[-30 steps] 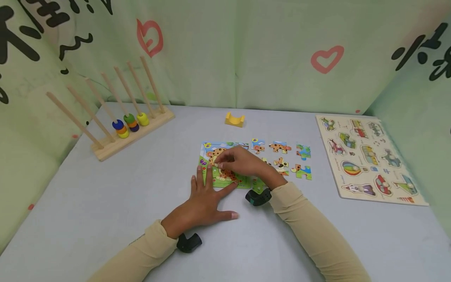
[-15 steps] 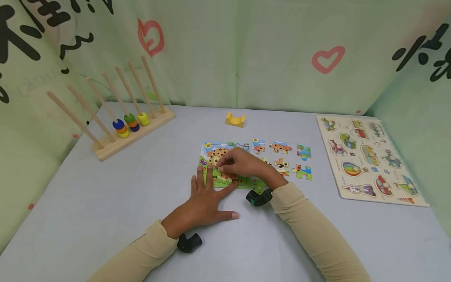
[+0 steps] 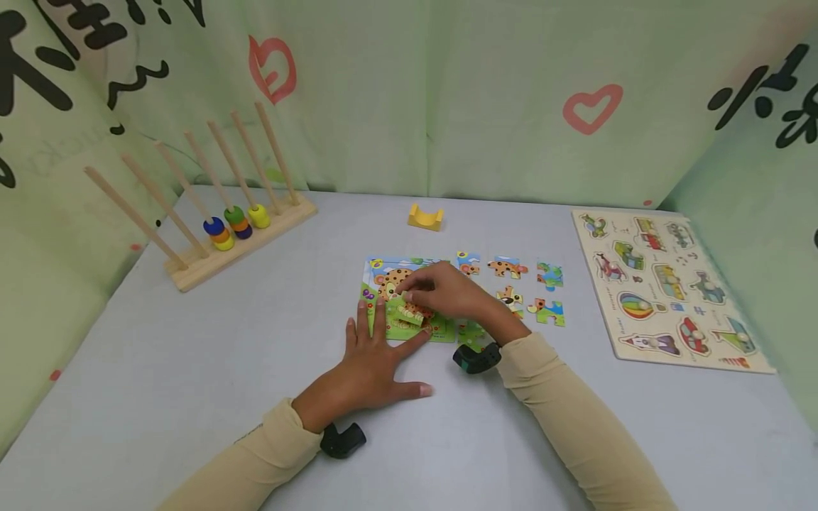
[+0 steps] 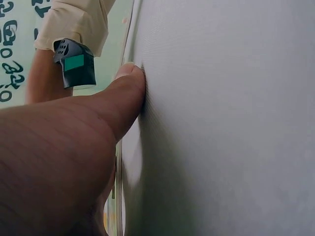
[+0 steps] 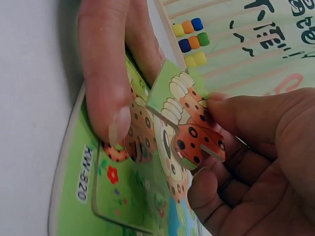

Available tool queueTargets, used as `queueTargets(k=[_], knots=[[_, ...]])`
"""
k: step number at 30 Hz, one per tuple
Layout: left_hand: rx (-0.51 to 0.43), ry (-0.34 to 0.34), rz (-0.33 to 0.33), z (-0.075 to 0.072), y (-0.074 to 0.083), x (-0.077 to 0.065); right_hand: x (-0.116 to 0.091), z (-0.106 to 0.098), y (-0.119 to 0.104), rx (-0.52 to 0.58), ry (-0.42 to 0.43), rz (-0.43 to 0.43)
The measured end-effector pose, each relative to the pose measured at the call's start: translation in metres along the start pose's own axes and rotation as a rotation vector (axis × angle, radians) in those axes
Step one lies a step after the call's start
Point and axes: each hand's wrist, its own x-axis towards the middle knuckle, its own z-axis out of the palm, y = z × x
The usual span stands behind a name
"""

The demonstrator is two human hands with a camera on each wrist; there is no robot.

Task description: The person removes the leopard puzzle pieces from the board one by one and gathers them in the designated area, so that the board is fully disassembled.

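Observation:
A leopard jigsaw board with a green border lies on the table in the head view. My right hand is above it, pinching a jigsaw piece between thumb and fingers. Green ground, pale paws and spotted orange fur are printed on this piece, which is held tilted over the board in the right wrist view. My left hand lies with fingers spread, its fingertips on the board's near left edge and its thumb on the table. Part of the board's picture is hidden under my hands.
Several loose jigsaw pieces lie right of the board, some partly behind my right wrist. A yellow arched block sits farther back. A wooden peg rack with coloured beads stands left; a wooden picture board lies right.
My right hand has shifted slightly right, and the piece in its fingers now shows more, tilted over the board. The left hand has stayed in place.

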Motion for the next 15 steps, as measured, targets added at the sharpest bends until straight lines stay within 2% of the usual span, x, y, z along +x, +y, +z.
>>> queueTargets(k=[5, 8, 15], knots=[[0.016, 0.007, 0.001, 0.0, 0.0, 0.0, -0.007, -0.006, 0.005, -0.024, 0.049, -0.034], [0.023, 0.011, 0.002, 0.0, 0.0, 0.0, -0.013, -0.01, 0.007, -0.037, 0.065, -0.023], [0.027, 0.022, 0.001, 0.001, 0.0, -0.001, -0.025, -0.018, 0.017, 0.012, 0.065, -0.012]])
